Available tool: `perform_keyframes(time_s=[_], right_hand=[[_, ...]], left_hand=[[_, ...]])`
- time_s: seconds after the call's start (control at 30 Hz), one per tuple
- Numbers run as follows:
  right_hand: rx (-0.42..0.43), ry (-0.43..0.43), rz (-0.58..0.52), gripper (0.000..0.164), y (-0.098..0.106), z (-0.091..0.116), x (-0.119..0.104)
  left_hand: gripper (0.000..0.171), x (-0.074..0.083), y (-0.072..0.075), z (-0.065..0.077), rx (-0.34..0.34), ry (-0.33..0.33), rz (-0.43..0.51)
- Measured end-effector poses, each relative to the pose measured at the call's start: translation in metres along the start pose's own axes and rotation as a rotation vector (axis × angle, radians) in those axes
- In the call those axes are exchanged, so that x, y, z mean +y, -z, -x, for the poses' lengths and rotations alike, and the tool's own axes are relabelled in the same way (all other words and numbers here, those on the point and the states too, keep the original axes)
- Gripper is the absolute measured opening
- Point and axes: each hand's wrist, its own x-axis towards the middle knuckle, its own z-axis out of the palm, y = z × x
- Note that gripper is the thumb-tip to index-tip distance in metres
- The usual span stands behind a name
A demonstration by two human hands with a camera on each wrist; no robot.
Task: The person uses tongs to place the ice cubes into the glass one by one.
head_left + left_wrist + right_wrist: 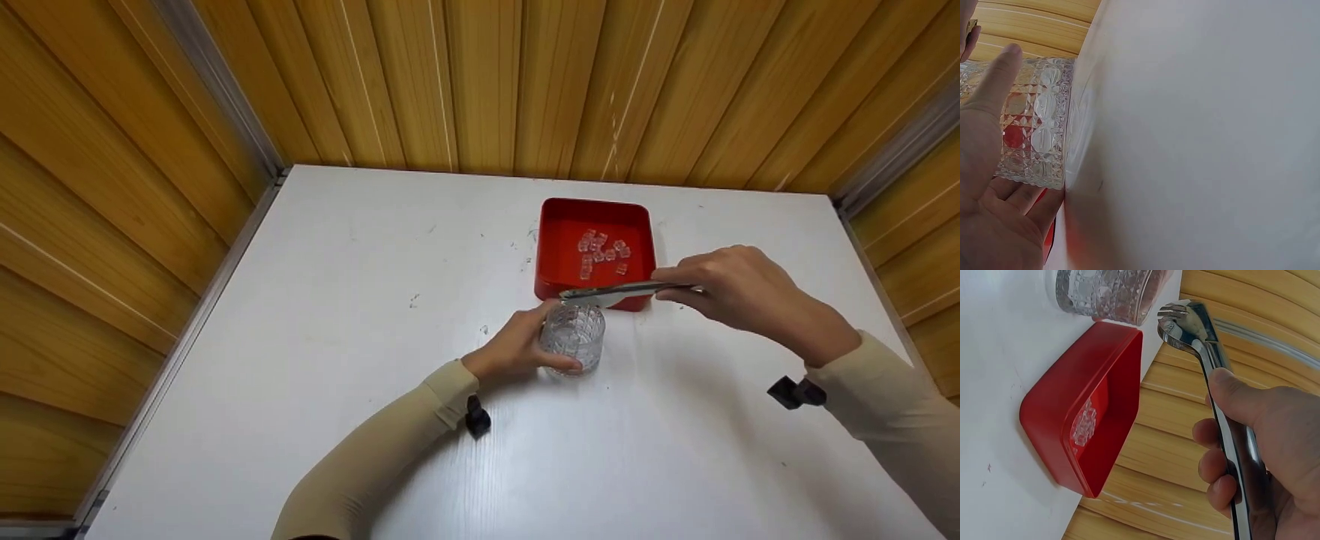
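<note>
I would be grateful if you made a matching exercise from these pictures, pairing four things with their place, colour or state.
Things:
1. Patterned glass
2. Metal tongs
3. Square tray
4. Clear cubes

Descriptions:
A. Red, with an open top
B. Clustered inside another thing, resting on its floor
C. Held by the left hand
D. Gripped by the right hand

Right pairs: 1-C, 2-D, 3-A, 4-B

Glass, tray and tongs number one each, cubes roughly twelve.
</note>
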Motion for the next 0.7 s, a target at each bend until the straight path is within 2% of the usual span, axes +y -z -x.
perform_keyframes(time_s=[0.17, 0.47, 0.7], right_hand=[[0.001, 0.016, 0.001, 0.039, -0.0009, 0.0, -0.0057], [0.017, 0.042, -0.011, 0.039, -0.0041, 0.0011, -0.0071], [0.043, 0.045, -0.01, 0.039, -0.0081, 0.0012, -0.0071]], left_hand=[[0.094, -0.0002, 0.0004, -0.0001, -0.01, -0.008, 0.006], [0.091, -0.0022, 0.0001, -0.0012, 0.002, -0.031, -0.012], [0.094, -0.0023, -0.0001, -0.0011, 0.003, -0.022, -0.013]])
